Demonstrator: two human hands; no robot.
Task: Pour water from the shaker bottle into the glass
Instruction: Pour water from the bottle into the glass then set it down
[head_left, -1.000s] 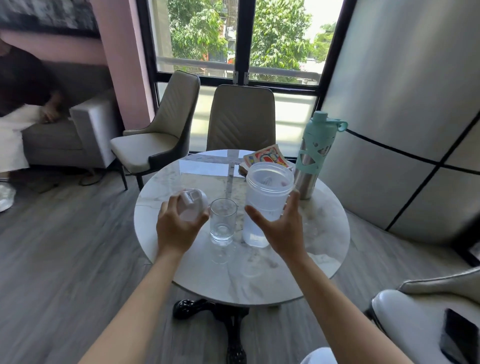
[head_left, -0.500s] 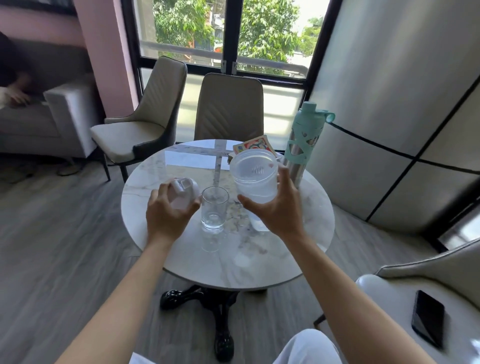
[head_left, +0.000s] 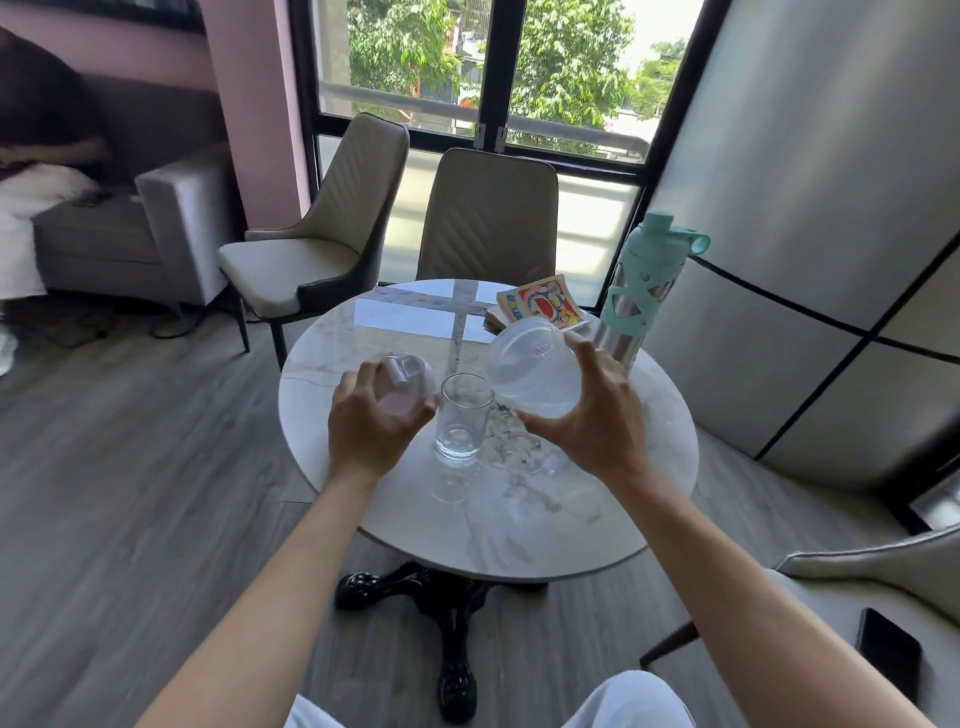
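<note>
A clear drinking glass (head_left: 463, 419) stands upright on the round marble table (head_left: 613, 525), near its middle. My right hand (head_left: 589, 423) grips the translucent shaker bottle (head_left: 532, 366), lifted off the table and tilted left, its open mouth facing the glass from above and to the right. No water stream shows. My left hand (head_left: 371, 423) holds the white shaker lid (head_left: 408, 382) just left of the glass.
A teal and steel water bottle (head_left: 647, 288) stands at the table's far right, beside a colourful booklet (head_left: 543, 306). Two beige chairs (head_left: 485, 218) sit behind the table. A black phone (head_left: 888, 654) lies on the seat at lower right. A person sits on the sofa at far left.
My right hand has lifted the shaker bottle off the table and tipped it leftward toward the glass. My left hand with the lid stayed beside the glass.
</note>
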